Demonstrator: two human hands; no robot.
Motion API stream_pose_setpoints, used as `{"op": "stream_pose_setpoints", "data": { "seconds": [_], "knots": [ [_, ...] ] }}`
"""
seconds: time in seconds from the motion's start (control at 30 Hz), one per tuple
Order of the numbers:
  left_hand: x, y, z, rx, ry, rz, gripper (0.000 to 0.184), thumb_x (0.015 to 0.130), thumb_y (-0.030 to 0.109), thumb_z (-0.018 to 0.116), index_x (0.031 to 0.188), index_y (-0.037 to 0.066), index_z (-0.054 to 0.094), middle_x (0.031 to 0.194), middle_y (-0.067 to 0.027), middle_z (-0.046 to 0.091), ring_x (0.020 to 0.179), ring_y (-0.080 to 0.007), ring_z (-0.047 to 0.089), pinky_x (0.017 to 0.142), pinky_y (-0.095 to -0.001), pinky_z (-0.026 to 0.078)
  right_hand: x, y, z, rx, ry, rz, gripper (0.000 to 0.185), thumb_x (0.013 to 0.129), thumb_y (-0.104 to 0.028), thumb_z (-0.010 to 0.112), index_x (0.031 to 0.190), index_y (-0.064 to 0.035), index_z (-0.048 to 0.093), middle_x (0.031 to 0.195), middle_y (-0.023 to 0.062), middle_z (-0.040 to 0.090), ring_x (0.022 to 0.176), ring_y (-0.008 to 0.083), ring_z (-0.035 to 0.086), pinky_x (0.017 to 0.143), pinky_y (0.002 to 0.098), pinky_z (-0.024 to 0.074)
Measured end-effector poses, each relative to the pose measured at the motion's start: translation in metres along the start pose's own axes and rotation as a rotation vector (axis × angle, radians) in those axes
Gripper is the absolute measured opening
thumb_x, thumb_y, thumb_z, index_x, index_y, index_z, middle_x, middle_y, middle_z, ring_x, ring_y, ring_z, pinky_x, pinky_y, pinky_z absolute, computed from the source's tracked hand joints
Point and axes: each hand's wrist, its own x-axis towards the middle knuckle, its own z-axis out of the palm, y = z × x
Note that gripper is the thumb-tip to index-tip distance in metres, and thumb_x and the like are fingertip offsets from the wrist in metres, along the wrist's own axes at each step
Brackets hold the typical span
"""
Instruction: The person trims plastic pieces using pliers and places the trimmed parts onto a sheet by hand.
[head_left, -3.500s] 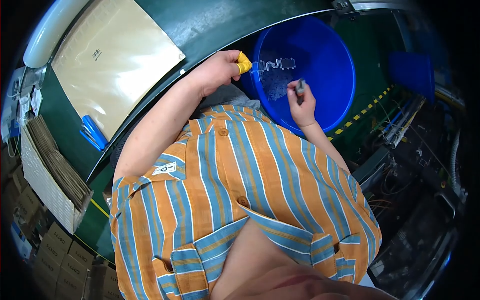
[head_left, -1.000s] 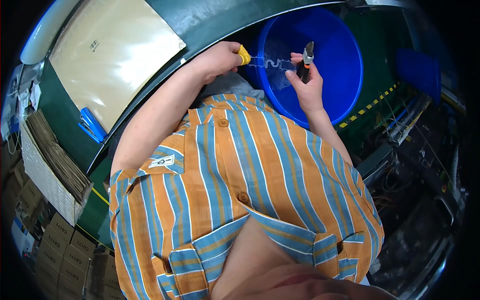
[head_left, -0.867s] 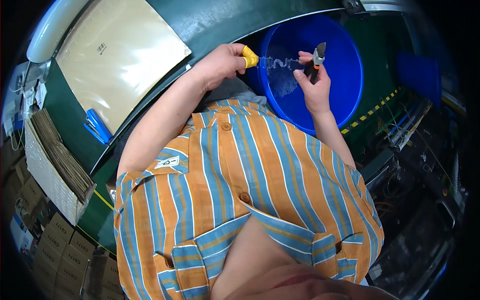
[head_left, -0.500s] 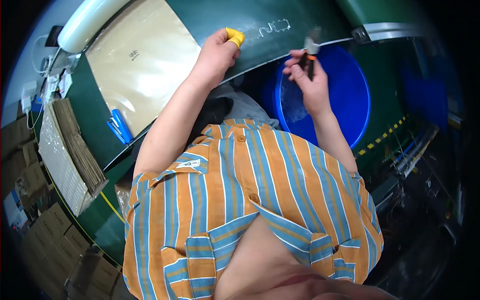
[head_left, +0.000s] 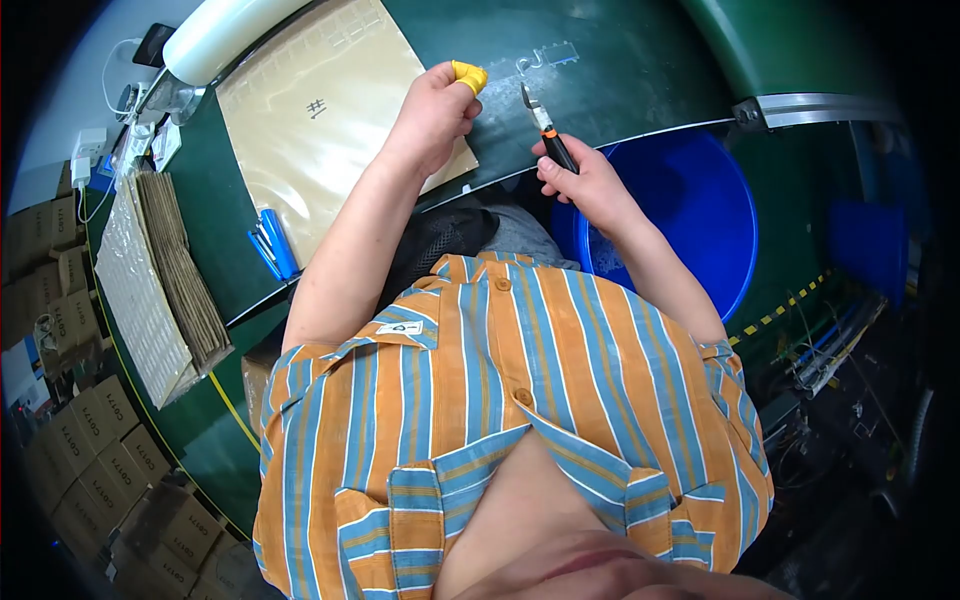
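Note:
My left hand (head_left: 440,105), with yellow covers on its fingertips, pinches one end of a clear plastic piece (head_left: 532,62) with an S-shaped middle. The piece extends to the right above the green table. My right hand (head_left: 585,178) is closed round the black and orange handles of some cutting pliers (head_left: 548,130). Their metal jaws point up, just below the clear piece, and do not visibly touch it. The fine outline of the piece blends with the table behind it.
A blue bin (head_left: 690,215) stands below the table edge at right, with clear bits inside. On the green table (head_left: 640,80) lie a tan sheet (head_left: 330,130) and a blue stapler-like tool (head_left: 273,245). Stacked cardboard sheets (head_left: 180,270) are at left, cartons (head_left: 90,430) lower left.
My left hand has carried the clear piece from over the blue bin to above the table. The pliers in my right hand have moved left, out from over the bin. The view has shifted.

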Motion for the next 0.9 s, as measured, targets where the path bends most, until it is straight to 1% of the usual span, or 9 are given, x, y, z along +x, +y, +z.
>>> {"op": "stream_pose_setpoints", "data": {
  "seconds": [0.33, 0.37, 0.4, 0.43, 0.53, 0.6, 0.73, 0.87, 0.9],
  "knots": [
    [-0.005, -0.003, 0.003, 0.111, 0.000, 0.019, 0.011, 0.089, 0.012, 0.054, 0.095, 0.004, 0.058, 0.073, 0.0001, 0.053, 0.064, -0.0071, 0.046, 0.056, -0.0222, 0.038, -0.002, -0.002, 0.000, -0.010, 0.005, 0.021, 0.042, 0.091, -0.037, 0.062, 0.119, -0.0064, 0.056, 0.093, 0.0015, 0.060, 0.081, 0.0089, 0.058, 0.067, 0.0231, 0.0430],
    [-0.006, -0.003, 0.003, 0.109, 0.001, 0.018, 0.011, 0.089, 0.012, 0.054, 0.095, 0.004, 0.058, 0.073, 0.0001, 0.053, 0.064, -0.0071, 0.046, 0.056, -0.0222, 0.038, -0.003, -0.004, 0.002, -0.003, 0.024, 0.011, 0.040, 0.091, -0.035, 0.063, 0.116, -0.0038, 0.057, 0.089, 0.0017, 0.060, 0.078, 0.0099, 0.058, 0.069, 0.0249, 0.0454],
    [-0.007, -0.004, 0.003, 0.125, -0.002, 0.012, 0.013, 0.090, 0.015, 0.055, 0.097, 0.005, 0.059, 0.074, 0.0004, 0.052, 0.064, -0.0062, 0.045, 0.054, -0.0207, 0.035, -0.003, -0.005, 0.003, 0.004, 0.043, 0.000, 0.039, 0.091, -0.033, 0.063, 0.112, -0.0012, 0.057, 0.084, 0.0018, 0.060, 0.075, 0.0108, 0.058, 0.071, 0.0268, 0.0477],
    [-0.008, -0.005, 0.004, 0.140, -0.005, 0.008, 0.015, 0.090, 0.018, 0.057, 0.098, 0.006, 0.060, 0.075, 0.0007, 0.052, 0.064, -0.0053, 0.043, 0.053, -0.0192, 0.032, -0.003, -0.005, 0.003, 0.003, 0.042, 0.000, 0.039, 0.091, -0.033, 0.063, 0.112, -0.0012, 0.057, 0.084, 0.0018, 0.060, 0.075, 0.0108, 0.058, 0.071, 0.0268, 0.0477],
    [-0.007, -0.006, 0.003, 0.197, -0.001, 0.018, 0.015, 0.090, 0.019, 0.057, 0.098, 0.006, 0.060, 0.074, 0.0009, 0.051, 0.064, -0.0053, 0.043, 0.054, -0.0194, 0.033, -0.003, -0.006, 0.003, 0.014, 0.054, 0.026, 0.039, 0.091, -0.035, 0.063, 0.113, -0.0028, 0.058, 0.086, 0.0012, 0.060, 0.076, 0.0101, 0.058, 0.069, 0.0259, 0.0472],
    [-0.008, -0.007, 0.003, 0.222, -0.004, 0.038, 0.016, 0.091, 0.019, 0.057, 0.098, 0.006, 0.060, 0.075, 0.0009, 0.051, 0.064, -0.0053, 0.043, 0.054, -0.0194, 0.033, -0.002, -0.005, 0.003, 0.011, 0.029, 0.056, 0.043, 0.091, -0.039, 0.062, 0.119, -0.0068, 0.057, 0.093, 0.0030, 0.061, 0.081, 0.0091, 0.058, 0.066, 0.0229, 0.0428],
    [-0.006, -0.011, 0.002, 0.257, -0.025, 0.069, 0.016, 0.091, 0.020, 0.056, 0.098, 0.005, 0.060, 0.075, 0.0014, 0.051, 0.063, -0.0051, 0.042, 0.054, -0.0192, 0.033, 0.000, -0.003, 0.002, 0.016, 0.030, 0.057, 0.042, 0.091, -0.039, 0.062, 0.118, -0.0068, 0.057, 0.092, 0.0031, 0.061, 0.079, 0.0086, 0.058, 0.066, 0.0226, 0.0427],
    [-0.008, -0.008, 0.005, 0.277, -0.008, 0.059, 0.015, 0.091, 0.019, 0.056, 0.097, 0.005, 0.059, 0.074, 0.0020, 0.050, 0.062, -0.0048, 0.042, 0.053, -0.0192, 0.033, 0.001, -0.001, 0.002, 0.040, 0.025, 0.045, 0.038, 0.091, -0.036, 0.063, 0.116, -0.0065, 0.058, 0.087, 0.0013, 0.059, 0.074, 0.0073, 0.056, 0.062, 0.0216, 0.0418],
    [-0.008, -0.007, 0.005, 0.275, 0.003, 0.052, 0.014, 0.089, 0.013, 0.055, 0.095, 0.001, 0.059, 0.074, -0.0006, 0.053, 0.064, -0.0073, 0.045, 0.056, -0.0226, 0.037, 0.002, 0.000, 0.002, 0.039, 0.022, 0.038, 0.037, 0.092, -0.034, 0.063, 0.115, -0.0063, 0.058, 0.085, 0.0006, 0.059, 0.072, 0.0068, 0.055, 0.061, 0.0212, 0.0415]
  ]
}}
